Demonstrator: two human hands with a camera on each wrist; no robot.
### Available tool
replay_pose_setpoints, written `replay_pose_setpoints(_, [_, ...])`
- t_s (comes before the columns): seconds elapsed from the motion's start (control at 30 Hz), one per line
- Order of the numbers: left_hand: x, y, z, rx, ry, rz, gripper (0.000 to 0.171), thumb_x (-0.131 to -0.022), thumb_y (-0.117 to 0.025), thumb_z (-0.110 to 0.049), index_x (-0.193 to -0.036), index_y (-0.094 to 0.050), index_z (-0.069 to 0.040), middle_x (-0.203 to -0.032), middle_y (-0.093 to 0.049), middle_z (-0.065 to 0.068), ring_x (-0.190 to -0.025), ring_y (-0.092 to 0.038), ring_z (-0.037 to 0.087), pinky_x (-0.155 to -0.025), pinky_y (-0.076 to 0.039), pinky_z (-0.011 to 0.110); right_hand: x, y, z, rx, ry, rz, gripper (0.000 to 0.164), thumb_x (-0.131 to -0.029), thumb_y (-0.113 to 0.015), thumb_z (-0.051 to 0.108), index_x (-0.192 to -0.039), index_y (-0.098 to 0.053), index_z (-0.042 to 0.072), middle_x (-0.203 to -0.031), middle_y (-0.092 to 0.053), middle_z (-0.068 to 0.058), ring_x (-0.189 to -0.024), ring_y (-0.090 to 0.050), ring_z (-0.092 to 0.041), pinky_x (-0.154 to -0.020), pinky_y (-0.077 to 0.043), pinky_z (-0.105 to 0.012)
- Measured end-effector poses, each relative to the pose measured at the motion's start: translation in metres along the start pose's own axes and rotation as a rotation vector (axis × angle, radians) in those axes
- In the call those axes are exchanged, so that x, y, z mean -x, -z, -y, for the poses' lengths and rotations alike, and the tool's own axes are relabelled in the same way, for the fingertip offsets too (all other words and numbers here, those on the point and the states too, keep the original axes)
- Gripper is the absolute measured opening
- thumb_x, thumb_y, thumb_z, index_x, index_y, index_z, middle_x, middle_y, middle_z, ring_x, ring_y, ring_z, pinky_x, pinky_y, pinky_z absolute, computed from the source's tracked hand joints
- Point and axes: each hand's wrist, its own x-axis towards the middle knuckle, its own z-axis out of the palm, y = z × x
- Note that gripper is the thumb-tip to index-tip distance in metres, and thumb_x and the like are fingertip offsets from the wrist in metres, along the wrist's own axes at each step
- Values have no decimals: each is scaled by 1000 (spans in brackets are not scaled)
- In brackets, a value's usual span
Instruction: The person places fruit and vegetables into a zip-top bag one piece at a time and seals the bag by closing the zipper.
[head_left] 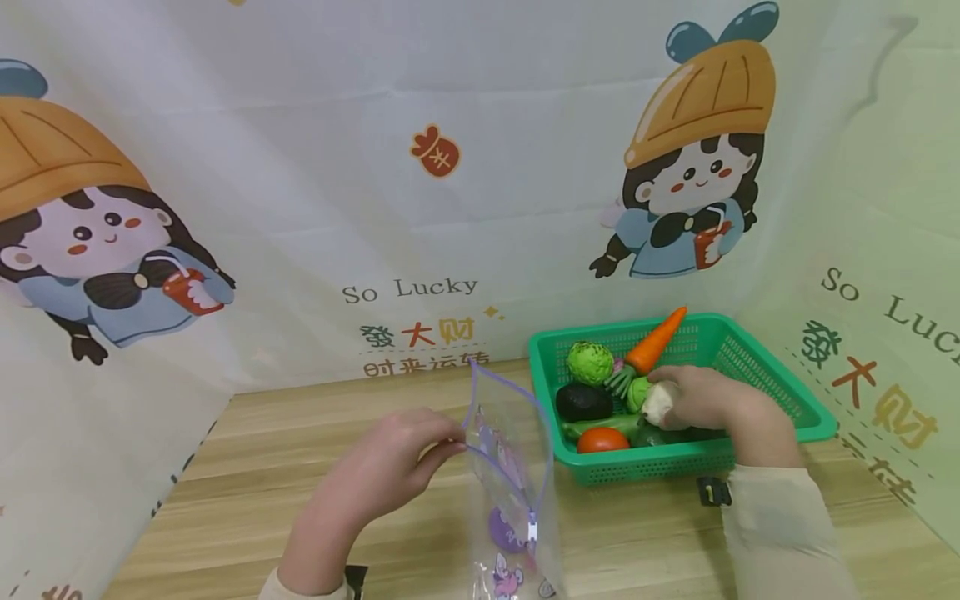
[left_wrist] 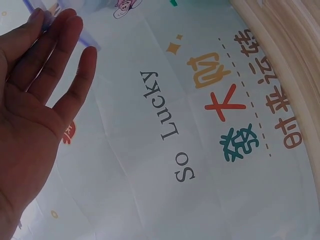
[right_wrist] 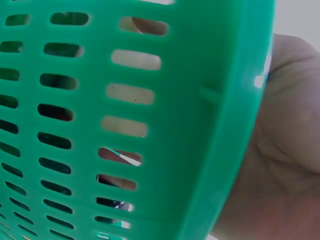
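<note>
A clear zip bag [head_left: 504, 500] with a purple rim and printed cartoon figures stands with its mouth parted, its white slider hanging low on the zip. My left hand [head_left: 401, 458] pinches the left edge of the mouth between thumb and fingers; in the left wrist view the thumb and fingertips meet at the purple strip [left_wrist: 90, 39]. Over in the green basket [head_left: 645, 467], my right hand [head_left: 708, 400] grips a white garlic bulb [head_left: 658, 404] among the vegetables. In the right wrist view the basket wall [right_wrist: 200, 140] hides the fingers; part of the right hand shows beyond the rim.
Inside the basket lie a carrot [head_left: 658, 340], a bumpy green ball-shaped vegetable [head_left: 591, 363], a dark avocado-like piece [head_left: 583, 402], a tomato [head_left: 602, 440] and other green pieces. The wood-grain table [head_left: 405, 542] meets a printed cloth backdrop [head_left: 315, 208] behind and at both sides.
</note>
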Motion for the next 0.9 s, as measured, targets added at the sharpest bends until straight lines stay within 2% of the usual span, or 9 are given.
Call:
replay_pose_setpoints(0.2, [-1,0,-1,14,-10,-16,8,-85,-72,-6,-88,-70,-13,-82,-67,-10,-74,-59,1,-66,-54,21,-1,0,-2,-13,3,-26,61,-78,-76,15,-132,-50,0,-111,-58,-21,-86,-52,-30,-67,-48,-38])
replay_pose_setpoints(0.43, [-2,-1,-2,18,-49,-50,10,-84,-72,-6,-89,-70,-14,-83,-67,-9,-75,-59,2,-68,-54,20,-2,1,-3,-8,18,-53,62,-79,-76,21,-130,-50,-4,-108,-59,-19,-87,-52,-29,-71,-48,-40])
replay_pose_setpoints(0.6, [-2,0,-2,26,-89,-85,11,-83,-72,-4,-90,-70,-12,-85,-68,-7,-79,-61,6,-72,-55,22,0,5,2,-19,78,-130,61,-81,-76,22,-129,-50,-6,-105,-60,-18,-84,-54,-28,-69,-50,-40])
replay_pose_setpoints(0.7, [-3,1,-2,14,-103,-101,11,-82,-73,-4,-90,-70,-12,-86,-68,-7,-81,-61,5,-73,-54,21,6,11,12,-46,125,-203,59,-84,-74,28,-129,-51,-1,-108,-59,-15,-88,-53,-28,-70,-50,-40])
replay_pose_setpoints(0.9, [-4,1,-4,-10,-105,-122,12,-82,-74,-5,-88,-69,-13,-84,-67,-9,-81,-61,4,-72,-54,20,28,23,47,-143,245,-322,69,-86,-65,52,-141,-44,16,-126,-52,-5,-101,-51,-24,-77,-48,-41])
